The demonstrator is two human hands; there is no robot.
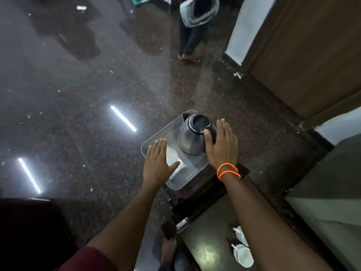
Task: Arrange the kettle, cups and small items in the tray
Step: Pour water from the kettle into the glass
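Over speckled floor [88,106], kettle [192,133] in tray [156,133], cups [243,249] near right elbow; left hand [157,163] and right hand [221,142] both flat, released.

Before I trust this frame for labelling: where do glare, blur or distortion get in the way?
Head view: two tube-light reflections glare on the polished floor; wide-angle bending curves the door frame; the translucent tray and the small items under the left hand look soft; the kettle by the right hand reads clearly.
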